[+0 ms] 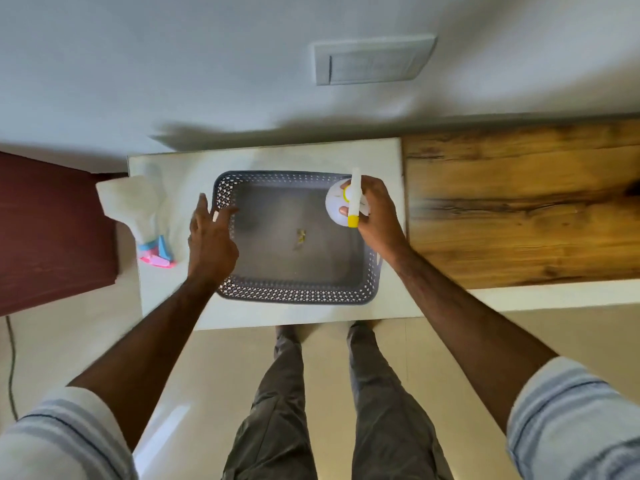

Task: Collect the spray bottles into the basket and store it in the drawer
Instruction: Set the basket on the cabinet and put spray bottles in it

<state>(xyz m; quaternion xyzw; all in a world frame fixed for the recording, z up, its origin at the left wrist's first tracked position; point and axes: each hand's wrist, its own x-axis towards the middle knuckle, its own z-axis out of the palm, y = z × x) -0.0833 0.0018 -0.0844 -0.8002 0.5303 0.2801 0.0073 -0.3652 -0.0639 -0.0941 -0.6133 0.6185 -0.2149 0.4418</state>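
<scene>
**Bottle held over basket, frame blurred**

Motion blur softens everything. Right hand (372, 209) grips white spray bottle (341, 206), yellow nozzle, over grey basket (298, 296) right edge, centre frame. Left hand (211, 237) spread, empty, at basket's left rim. Second bottle (138, 213), pink-blue trigger, lies left.

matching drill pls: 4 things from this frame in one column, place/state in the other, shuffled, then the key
Things
1. yellow-trigger spray bottle
2. pink-and-blue spray bottle
3. basket
4. left hand

Place or state
A. lying on its side on the white top, left of the basket
B. fingers spread, holding nothing, over the basket's left rim
C. held upright in the right hand over the basket's far right corner
D. on the white top, no bottle resting inside

Pairs: 1-C, 2-A, 3-D, 4-B
</scene>
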